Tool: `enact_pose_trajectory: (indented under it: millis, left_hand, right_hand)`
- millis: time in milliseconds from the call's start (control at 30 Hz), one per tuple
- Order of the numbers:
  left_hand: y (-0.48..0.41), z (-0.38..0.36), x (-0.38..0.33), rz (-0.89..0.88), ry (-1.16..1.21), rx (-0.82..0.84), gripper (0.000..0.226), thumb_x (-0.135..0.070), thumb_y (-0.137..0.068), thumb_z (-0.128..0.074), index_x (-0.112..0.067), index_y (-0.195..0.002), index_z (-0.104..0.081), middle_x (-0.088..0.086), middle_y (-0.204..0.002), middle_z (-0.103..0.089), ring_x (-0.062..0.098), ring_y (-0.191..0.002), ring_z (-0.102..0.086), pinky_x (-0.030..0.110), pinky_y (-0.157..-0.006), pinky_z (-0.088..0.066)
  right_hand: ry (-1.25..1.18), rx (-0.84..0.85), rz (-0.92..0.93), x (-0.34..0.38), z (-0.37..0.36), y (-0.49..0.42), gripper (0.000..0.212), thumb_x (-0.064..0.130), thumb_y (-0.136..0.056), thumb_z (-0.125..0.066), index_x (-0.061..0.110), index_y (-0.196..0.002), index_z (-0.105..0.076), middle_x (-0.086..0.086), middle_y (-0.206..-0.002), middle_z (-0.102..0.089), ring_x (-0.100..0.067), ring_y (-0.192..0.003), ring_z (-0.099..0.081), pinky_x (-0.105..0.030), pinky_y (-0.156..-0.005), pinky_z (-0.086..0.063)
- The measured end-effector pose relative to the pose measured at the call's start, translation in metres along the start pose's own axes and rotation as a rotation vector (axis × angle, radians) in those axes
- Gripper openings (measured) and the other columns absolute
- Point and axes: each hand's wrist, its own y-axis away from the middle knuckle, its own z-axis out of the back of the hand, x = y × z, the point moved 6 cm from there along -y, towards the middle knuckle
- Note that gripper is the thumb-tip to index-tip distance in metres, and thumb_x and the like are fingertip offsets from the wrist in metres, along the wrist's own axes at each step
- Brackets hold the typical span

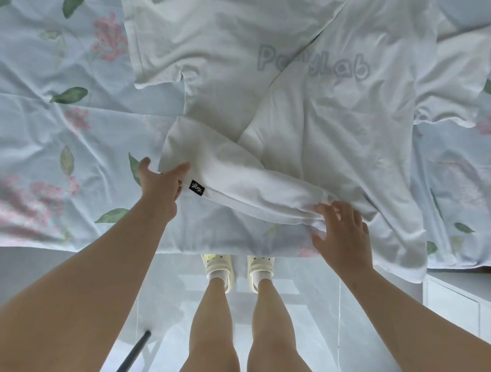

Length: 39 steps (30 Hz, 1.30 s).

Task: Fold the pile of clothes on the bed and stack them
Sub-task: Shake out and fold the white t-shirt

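A white T-shirt (305, 93) with pale grey lettering lies spread on the floral bed sheet (39, 138), print showing through from beneath. Its near hem is turned up into a thick fold (232, 172) carrying a small black label (196, 188). My left hand (160, 184) pinches the left corner of that fold, thumb under the cloth. My right hand (342, 232) grips the fold's right end at the bed's edge, fingers curled over the fabric. More white cloth lies at the top right (467, 7).
The bed's front edge runs across the middle of the view, sheet hanging over it. My legs and pale sandals (219, 268) stand on a glossy light floor. A white cabinet (466, 302) sits at the lower right; a dark rod (128, 362) leans at the lower left.
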Motion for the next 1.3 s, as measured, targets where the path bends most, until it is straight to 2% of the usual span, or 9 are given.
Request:
enact_pose_trajectory:
  millis: [100,300,467,600,767,900,1000,1167,1300]
  left_hand:
    - [0.005,-0.003,-0.005,-0.039,-0.181,0.053,0.013,-0.015,-0.086,-0.067,-0.02,-0.09,-0.056,-0.003,-0.076,-0.052,0.008,-0.06,-0.044,0.017,-0.057,-0.039]
    - [0.019,0.003,-0.026,-0.162,-0.08,0.059,0.016,-0.008,-0.086,-0.061,-0.022,-0.084,-0.055,-0.001,-0.087,-0.058,0.019,-0.087,-0.056,0.03,-0.082,-0.05]
    - [0.054,-0.004,-0.038,0.184,0.26,0.194,0.009,-0.005,-0.086,-0.062,-0.012,-0.089,-0.057,0.004,-0.081,-0.061,0.01,-0.058,-0.058,0.012,-0.04,-0.043]
    - [0.095,-0.013,-0.05,0.422,0.307,0.39,0.005,-0.008,-0.088,-0.058,-0.011,-0.087,-0.054,0.007,-0.083,-0.058,0.011,-0.054,-0.052,0.011,-0.03,-0.037]
    - [0.094,0.001,-0.055,0.287,0.131,0.292,0.01,-0.017,-0.086,-0.065,-0.013,-0.085,-0.055,0.005,-0.073,-0.059,0.014,-0.054,-0.056,0.015,-0.04,-0.046]
    - [0.075,0.03,-0.029,0.195,0.029,0.097,0.02,-0.009,-0.088,-0.063,-0.01,-0.105,-0.052,0.007,-0.086,-0.059,0.016,-0.071,-0.059,0.017,-0.044,-0.051]
    - [0.071,0.046,-0.012,0.142,-0.139,0.049,0.012,-0.006,-0.087,-0.062,-0.013,-0.09,-0.054,0.005,-0.08,-0.054,0.013,-0.06,-0.049,0.012,-0.037,-0.042]
    - [0.072,0.035,-0.022,-0.003,-0.279,0.116,0.013,-0.016,-0.083,-0.069,-0.018,-0.083,-0.056,0.002,-0.08,-0.056,0.014,-0.065,-0.048,0.021,-0.055,-0.041]
    - [0.08,0.013,-0.045,-0.112,-0.147,0.173,0.01,-0.013,-0.087,-0.064,-0.021,-0.085,-0.057,0.001,-0.091,-0.062,0.017,-0.085,-0.059,0.029,-0.079,-0.051]
  right_hand:
    - [-0.058,-0.057,0.09,0.014,0.004,0.002,0.04,0.0,-0.067,-0.073,0.007,-0.105,-0.064,-0.015,-0.099,-0.056,-0.037,-0.091,-0.057,-0.042,-0.077,-0.047]
    - [-0.042,-0.064,0.173,0.044,-0.005,0.005,0.057,0.012,-0.059,-0.083,0.01,-0.113,-0.064,-0.014,-0.109,-0.061,-0.037,-0.093,-0.06,-0.044,-0.078,-0.048]
    - [-0.084,0.03,0.109,0.063,-0.008,0.004,0.088,0.046,-0.065,-0.077,0.026,-0.141,-0.038,-0.004,-0.145,-0.037,-0.031,-0.128,-0.038,-0.046,-0.101,-0.031]
    - [-0.089,-0.067,-0.026,0.062,0.011,0.002,0.069,0.042,-0.073,-0.071,0.019,-0.134,-0.047,-0.007,-0.136,-0.048,-0.034,-0.117,-0.047,-0.045,-0.089,-0.039]
    - [-0.193,-0.092,-0.042,0.044,0.023,0.007,0.025,0.0,-0.083,-0.051,0.009,-0.103,-0.062,-0.008,-0.096,-0.061,-0.032,-0.09,-0.057,-0.031,-0.065,-0.038]
    - [-0.188,0.332,0.043,0.036,-0.003,0.034,0.023,0.006,-0.084,-0.044,0.02,-0.089,-0.061,0.001,-0.09,-0.062,-0.023,-0.084,-0.057,-0.03,-0.065,-0.042]
    - [-0.246,0.521,-0.013,0.03,-0.018,0.051,0.023,0.011,-0.082,-0.044,0.032,-0.078,-0.053,0.009,-0.083,-0.059,-0.017,-0.081,-0.056,-0.027,-0.065,-0.042]
    - [-0.348,0.416,0.089,0.033,-0.015,0.044,0.048,0.044,-0.078,-0.069,0.032,-0.12,-0.051,0.018,-0.107,-0.046,-0.009,-0.105,-0.05,-0.032,-0.096,-0.04]
    - [-0.494,0.096,-0.07,0.023,0.002,0.035,0.043,0.048,-0.083,-0.063,0.026,-0.119,-0.053,0.01,-0.112,-0.053,-0.013,-0.105,-0.051,-0.034,-0.095,-0.034]
